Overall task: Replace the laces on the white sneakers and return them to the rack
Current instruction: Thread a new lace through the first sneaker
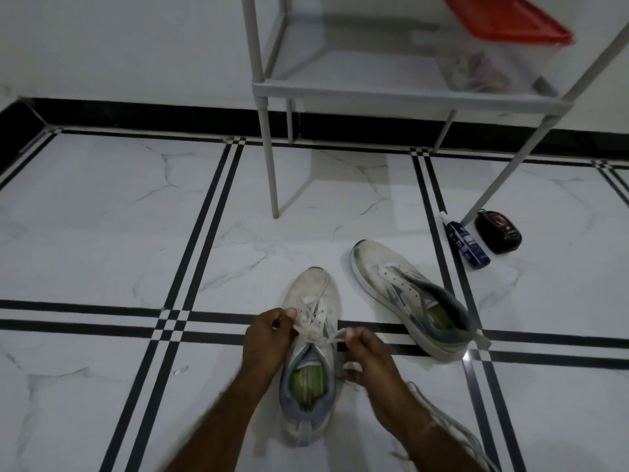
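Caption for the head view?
Left hand and right hand pinch lace on near sneaker; far sneaker lies unlaced.

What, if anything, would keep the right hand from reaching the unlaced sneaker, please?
Likely yes: the unlaced sneaker lies just beyond the right hand across bare floor, nothing between; that hand pinches a lace and must release it first.

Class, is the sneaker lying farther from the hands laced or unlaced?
Unlaced: the far sneaker has bare eyelets, no lace crossing them.

Home: tiled floor (102,216), shoe rack (408,93)
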